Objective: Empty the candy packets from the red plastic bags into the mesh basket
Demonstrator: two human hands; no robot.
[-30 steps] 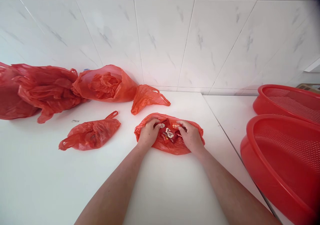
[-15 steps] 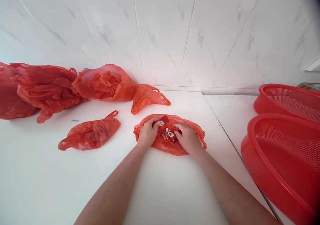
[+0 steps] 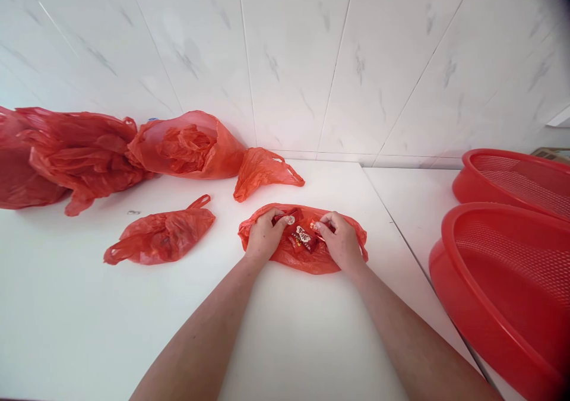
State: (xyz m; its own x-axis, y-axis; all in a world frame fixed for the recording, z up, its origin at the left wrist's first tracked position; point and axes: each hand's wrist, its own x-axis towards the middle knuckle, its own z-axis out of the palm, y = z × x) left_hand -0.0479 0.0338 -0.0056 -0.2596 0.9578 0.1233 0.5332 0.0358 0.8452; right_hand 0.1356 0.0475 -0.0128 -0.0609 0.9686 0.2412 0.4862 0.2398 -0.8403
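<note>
On the white table an opened red plastic bag [image 3: 307, 263] lies spread, with several red wrapped candies in it. One dark red candy [image 3: 303, 236] with white lettering rests in the middle between my hands. My left hand [image 3: 265, 234] reaches into the bag's left side, thumb and fingers pinching a dark red wrapped candy [image 3: 291, 215]. At the right side, my right hand [image 3: 341, 239] pinches a brighter red wrapped candy [image 3: 314, 225] with pale print. My fingers hide part of both candies.
A knotted red bag [image 3: 162, 237] lies to the left. Behind it, fuller red bags [image 3: 89, 157], an open red bag [image 3: 191, 145] and a small red bag [image 3: 265, 172] line the tiled wall. Red perforated baskets [image 3: 463, 234] stand at the right, beyond the table seam.
My right hand dipped among the candies, then rose slightly with a bright red one showing at its fingertips. My left hand keeps its dark red candy almost in place.
</note>
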